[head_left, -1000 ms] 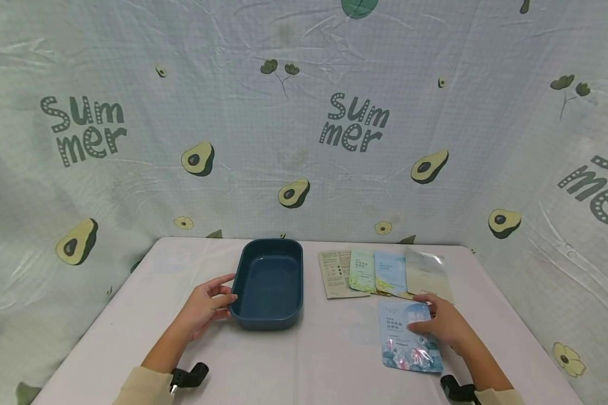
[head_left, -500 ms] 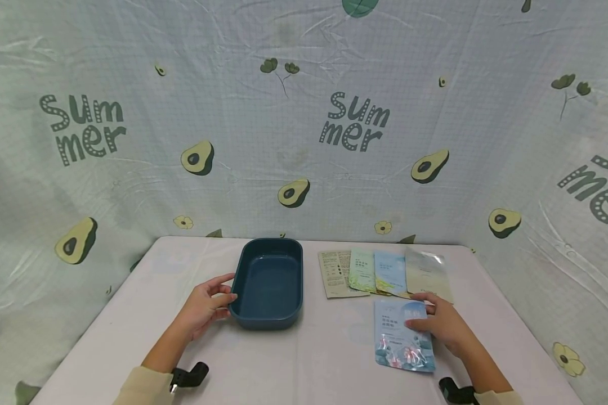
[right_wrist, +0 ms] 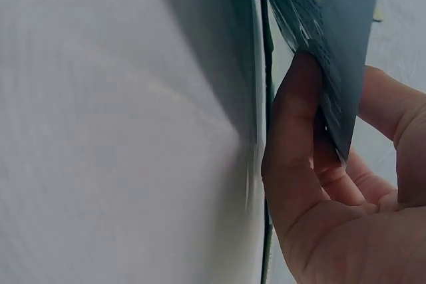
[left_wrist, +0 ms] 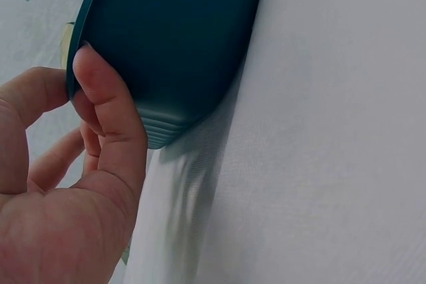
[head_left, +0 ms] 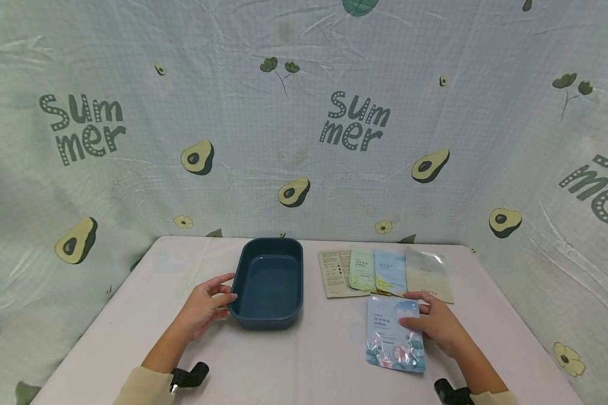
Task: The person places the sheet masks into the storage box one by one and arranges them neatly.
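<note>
My left hand (head_left: 204,310) grips the left rim of a dark blue rectangular tub (head_left: 267,323), which stands on the table left of centre. In the left wrist view, the thumb (left_wrist: 110,98) lies against the tub wall near its edge. My right hand (head_left: 438,322) pinches a light blue printed pouch (head_left: 391,344) by its right edge, thumb on the front. Seen from the right wrist, the pouch (right_wrist: 349,38) is tilted up, with fingers on both its faces. Its lower end lies close over the table in the head view.
Behind the right hand, several flat packets lie in an overlapping row: a beige one (head_left: 335,275), a green one (head_left: 362,271), a blue one (head_left: 390,272) and a silvery one (head_left: 428,278). A printed cloth (head_left: 243,140) hangs behind the white table (head_left: 329,360).
My right hand has moved a little left with the blue pouch, now nearer the tub. The left hand and the tub have stayed in place.
</note>
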`<state>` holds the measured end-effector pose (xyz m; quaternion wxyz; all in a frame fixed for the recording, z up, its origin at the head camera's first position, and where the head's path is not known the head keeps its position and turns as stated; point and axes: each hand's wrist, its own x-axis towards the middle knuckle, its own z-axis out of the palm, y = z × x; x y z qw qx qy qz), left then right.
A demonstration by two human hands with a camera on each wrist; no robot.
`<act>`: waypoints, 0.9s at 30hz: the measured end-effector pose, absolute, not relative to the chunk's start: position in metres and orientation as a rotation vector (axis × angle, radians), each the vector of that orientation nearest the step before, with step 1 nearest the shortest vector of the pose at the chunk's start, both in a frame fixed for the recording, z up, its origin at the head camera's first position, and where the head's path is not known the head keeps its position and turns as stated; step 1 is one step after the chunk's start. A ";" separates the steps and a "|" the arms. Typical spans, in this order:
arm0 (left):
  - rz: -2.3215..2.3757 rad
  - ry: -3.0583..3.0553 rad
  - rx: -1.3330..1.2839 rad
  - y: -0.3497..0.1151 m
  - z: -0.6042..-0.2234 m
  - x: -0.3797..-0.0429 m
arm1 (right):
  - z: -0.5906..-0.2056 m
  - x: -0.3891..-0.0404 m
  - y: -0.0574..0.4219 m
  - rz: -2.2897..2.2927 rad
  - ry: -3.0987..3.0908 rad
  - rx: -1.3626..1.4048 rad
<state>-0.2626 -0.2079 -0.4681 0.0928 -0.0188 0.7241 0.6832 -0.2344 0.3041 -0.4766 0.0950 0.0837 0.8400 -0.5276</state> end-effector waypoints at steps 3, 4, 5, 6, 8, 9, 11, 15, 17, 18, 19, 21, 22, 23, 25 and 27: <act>2.025 2.150 -0.055 -0.208 -0.469 -0.263 | -0.477 -0.234 0.301 -1.570 2.491 0.244; 2.025 2.149 -0.057 -0.208 -0.469 -0.263 | -0.477 -0.235 0.301 -1.578 2.487 0.247; 2.022 2.149 -0.059 -0.208 -0.469 -0.263 | -0.477 -0.235 0.300 -1.577 2.485 0.242; 2.020 2.149 -0.061 -0.208 -0.469 -0.263 | -0.477 -0.235 0.299 -1.573 2.486 0.237; 2.017 2.150 -0.064 -0.208 -0.468 -0.263 | -0.477 -0.235 0.297 -1.578 2.482 0.249; 2.017 2.150 -0.065 -0.208 -0.468 -0.263 | -0.476 -0.236 0.296 -1.579 2.480 0.253; 2.017 2.150 -0.062 -0.208 -0.468 -0.263 | -0.476 -0.236 0.294 -1.585 2.475 0.249; 2.025 2.144 -0.056 -0.208 -0.467 -0.263 | -0.476 -0.236 0.289 -1.659 2.431 0.244; 2.029 2.140 -0.055 -0.208 -0.467 -0.263 | -0.476 -0.235 0.287 -1.699 2.406 0.221; 2.033 2.137 -0.057 -0.208 -0.467 -0.263 | -0.475 -0.235 0.286 -1.722 2.393 0.220; 2.034 2.136 -0.056 -0.207 -0.467 -0.263 | -0.475 -0.235 0.285 -1.731 2.389 0.208; 2.037 2.131 -0.057 -0.207 -0.468 -0.264 | -0.475 -0.236 0.283 -1.750 2.385 0.199; 2.037 2.130 -0.057 -0.207 -0.468 -0.264 | -0.475 -0.236 0.282 -1.755 2.387 0.195; 2.038 2.128 -0.057 -0.207 -0.468 -0.264 | -0.475 -0.236 0.281 -1.758 2.388 0.192; 2.035 2.130 -0.054 -0.207 -0.468 -0.264 | -0.474 -0.237 0.278 -1.759 2.397 0.193; 2.035 2.131 -0.055 -0.207 -0.468 -0.263 | -0.474 -0.238 0.276 -1.765 2.400 0.188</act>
